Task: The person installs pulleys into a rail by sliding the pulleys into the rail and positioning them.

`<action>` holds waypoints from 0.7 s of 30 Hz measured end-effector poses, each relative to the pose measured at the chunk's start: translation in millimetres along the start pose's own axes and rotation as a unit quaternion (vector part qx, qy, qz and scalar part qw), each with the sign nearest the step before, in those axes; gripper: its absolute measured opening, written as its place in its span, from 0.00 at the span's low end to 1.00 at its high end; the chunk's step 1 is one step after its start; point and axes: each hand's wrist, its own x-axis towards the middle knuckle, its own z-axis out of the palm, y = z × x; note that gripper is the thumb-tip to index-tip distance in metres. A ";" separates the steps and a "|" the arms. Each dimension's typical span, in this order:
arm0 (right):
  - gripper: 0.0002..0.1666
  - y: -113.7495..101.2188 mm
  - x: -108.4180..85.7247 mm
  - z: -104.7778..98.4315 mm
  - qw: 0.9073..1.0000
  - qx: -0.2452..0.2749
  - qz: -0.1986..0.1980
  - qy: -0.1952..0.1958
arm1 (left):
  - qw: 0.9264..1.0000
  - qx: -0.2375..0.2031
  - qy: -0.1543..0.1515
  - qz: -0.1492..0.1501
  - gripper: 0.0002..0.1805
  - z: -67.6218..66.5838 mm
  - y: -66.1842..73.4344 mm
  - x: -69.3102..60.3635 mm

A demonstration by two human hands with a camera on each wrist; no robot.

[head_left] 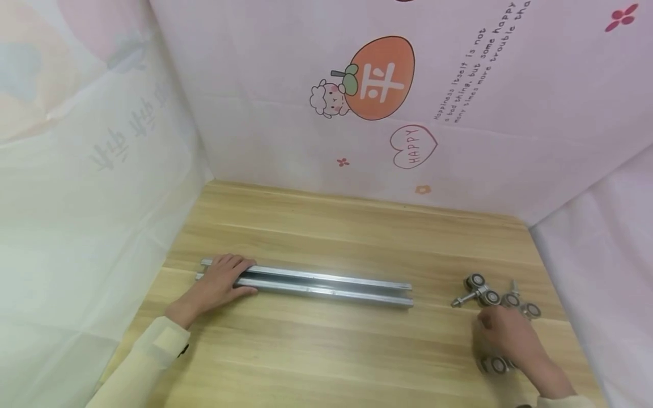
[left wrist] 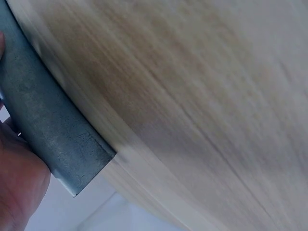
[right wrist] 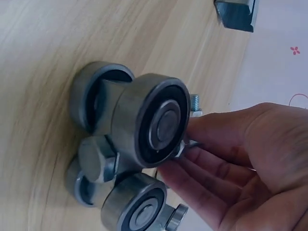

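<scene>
A long silver metal channel track (head_left: 326,292) lies lengthwise on the wooden table, its open slot facing up. Across its left end my left hand (head_left: 216,286) grips it, fingers over the far side and thumb along the near side. Up close in the left wrist view are the track's grey wall (left wrist: 53,106) and cut end. At the right, my right hand (head_left: 512,340), blurred in the head view, pinches the bolt of a metal roller trolley (right wrist: 163,125). Round black-faced bearing wheels and a hex bolt head show on it. My fingers partly hide the bolt.
Beyond my right hand lie a roller trolley (head_left: 479,290) with its bolt pointing left and another roller trolley (head_left: 510,300) beside it. Printed white cloth walls (head_left: 306,147) enclose the table (head_left: 326,226) at the back and sides.
</scene>
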 end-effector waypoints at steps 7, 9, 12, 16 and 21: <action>0.10 -8.7 0.8 -0.9 0.997 -0.002 -0.034 0.073 | 1.000 -0.006 -0.001 -0.004 0.35 0.3 1.2 0.1; 0.11 -10.9 1.2 -2.6 0.994 -0.002 -0.043 0.097 | 1.000 -0.006 0.000 -0.005 0.35 0.4 1.0 0.0; 0.12 -13.0 1.1 -4.3 0.991 0.005 -0.051 0.125 | 1.000 -0.005 0.000 -0.005 0.35 1.1 0.8 0.0; 0.12 -14.1 0.5 -4.8 0.987 0.015 -0.056 0.153 | 1.000 -0.002 -0.001 -0.005 0.35 1.3 0.9 0.7; 0.13 -14.5 -1.1 -6.3 0.982 0.017 -0.064 0.179 | 1.000 -0.004 -0.007 -0.009 0.36 -0.1 1.5 1.1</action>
